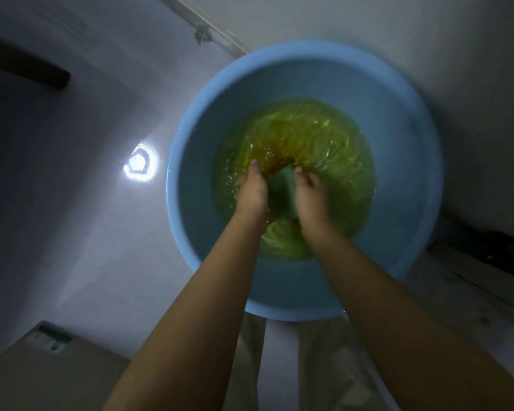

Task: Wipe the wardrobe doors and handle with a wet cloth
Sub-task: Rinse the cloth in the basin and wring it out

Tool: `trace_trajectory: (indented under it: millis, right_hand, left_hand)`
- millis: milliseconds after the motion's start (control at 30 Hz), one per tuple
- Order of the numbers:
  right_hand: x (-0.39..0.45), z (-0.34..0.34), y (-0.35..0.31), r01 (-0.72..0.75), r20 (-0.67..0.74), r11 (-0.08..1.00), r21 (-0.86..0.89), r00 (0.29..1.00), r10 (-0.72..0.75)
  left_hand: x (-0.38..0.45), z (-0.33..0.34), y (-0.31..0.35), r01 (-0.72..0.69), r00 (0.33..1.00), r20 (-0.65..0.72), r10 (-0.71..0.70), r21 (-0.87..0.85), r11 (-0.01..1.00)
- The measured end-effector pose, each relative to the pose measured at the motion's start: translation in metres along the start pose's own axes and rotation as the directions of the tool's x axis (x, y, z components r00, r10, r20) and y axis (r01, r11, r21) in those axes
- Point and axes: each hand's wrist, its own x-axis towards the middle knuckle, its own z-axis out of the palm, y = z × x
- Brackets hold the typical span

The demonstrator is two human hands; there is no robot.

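I am leaning over a blue basin [398,129] on the floor, and both my hands are down in the yellow-green water [324,137] at its bottom. My left hand [251,192] and my right hand [310,192] are gripping the cloth [281,192] between them, fingers curled round it from either side. The cloth is sitting right between my palms, a dark green bunch partly under the water, and the water is rippling just beyond my fingertips.

As I judge it, I am only preparing: I am wetting or rinsing the cloth, and the wiping itself is not begun. No wardrobe, door or handle is showing anywhere around my hands, so I cannot tell how clean they are or where they are standing. What is left seems to be nearly the whole job: wringing the cloth so it is damp and not dripping, carrying it to the wardrobe, then going over the doors and the handle.

Off to my left a bright spot of light [140,166] is reflecting on the pale floor [86,203]. Below my forearms my light trousers [324,366] are showing.
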Motion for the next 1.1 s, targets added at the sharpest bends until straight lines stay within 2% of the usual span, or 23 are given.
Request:
trace_trajectory:
  millis: [133, 233, 333, 433, 500, 567, 633, 667, 733, 767, 800, 867, 933, 1000, 1100]
  right_hand:
    - [-0.053, 0.014, -0.018, 0.151, -0.093, 0.983, 0.109, 0.986, -0.141]
    - [-0.055, 0.017, -0.029, 0.281, -0.219, 0.955, 0.094, 0.942, -0.256]
    - [-0.029, 0.015, -0.030, 0.339, -0.210, 0.939, -0.049, 0.916, -0.342]
    - [-0.001, 0.008, -0.022, 0.386, -0.070, 0.892, -0.237, 0.909, -0.412]
    - [0.010, 0.004, -0.020, 0.347, 0.004, 0.848, -0.401, 0.926, -0.377]
    - [0.018, 0.000, -0.017, 0.233, -0.031, 0.853, -0.467, 0.960, -0.279]
    - [0.027, -0.008, -0.010, 0.103, -0.190, 0.913, -0.394, 0.963, -0.191]
    - [0.032, -0.012, -0.005, 0.058, -0.290, 0.946, -0.320, 0.944, -0.156]
    - [0.035, -0.020, 0.007, -0.016, -0.445, 0.968, -0.250, 0.890, -0.101]
    - [0.034, -0.021, 0.012, -0.060, -0.450, 0.962, -0.265, 0.890, -0.069]
    - [0.031, -0.020, 0.017, -0.081, -0.394, 0.963, -0.258, 0.919, -0.028]
    - [0.016, -0.007, 0.018, -0.070, -0.162, 0.985, -0.156, 0.986, 0.044]
    - [-0.011, 0.005, 0.012, -0.049, 0.033, 0.998, -0.044, 0.998, 0.050]
    - [-0.038, 0.013, 0.004, 0.035, 0.049, 0.999, 0.041, 0.998, -0.037]
    - [-0.057, 0.015, -0.007, 0.143, -0.076, 0.980, 0.142, 0.988, -0.133]
  left_hand:
    - [-0.015, -0.004, 0.009, -0.099, 0.991, 0.097, 0.096, 0.031, 0.995]
    - [-0.024, -0.003, 0.011, -0.190, 0.975, 0.124, 0.184, 0.034, 0.981]
    - [-0.034, 0.002, 0.013, -0.151, 0.983, 0.107, 0.151, -0.009, 0.989]
    - [-0.029, 0.003, 0.006, -0.129, 0.990, 0.065, 0.125, 0.054, 0.990]
    - [-0.030, 0.007, 0.004, -0.164, 0.986, 0.008, 0.165, 0.145, 0.976]
    - [-0.034, 0.011, 0.003, -0.273, 0.953, -0.061, 0.298, 0.260, 0.926]
    - [-0.034, 0.011, 0.001, -0.363, 0.906, -0.123, 0.406, 0.269, 0.892]
    - [-0.028, 0.008, -0.001, -0.366, 0.901, -0.150, 0.407, 0.240, 0.899]
    - [-0.017, -0.001, -0.005, -0.283, 0.936, -0.159, 0.315, 0.195, 0.939]
    - [-0.014, -0.005, -0.007, -0.231, 0.957, -0.137, 0.254, 0.164, 0.959]
    - [-0.010, -0.007, -0.011, -0.200, 0.971, -0.103, 0.215, 0.138, 0.970]
    - [-0.009, -0.006, -0.017, -0.186, 0.980, -0.047, 0.193, 0.113, 0.976]
    - [-0.011, -0.002, -0.019, -0.197, 0.980, -0.011, 0.199, 0.097, 0.976]
    - [-0.014, -0.003, -0.016, -0.220, 0.975, 0.049, 0.216, 0.091, 0.971]
    - [-0.017, -0.006, -0.013, -0.317, 0.946, 0.098, 0.308, 0.102, 0.943]
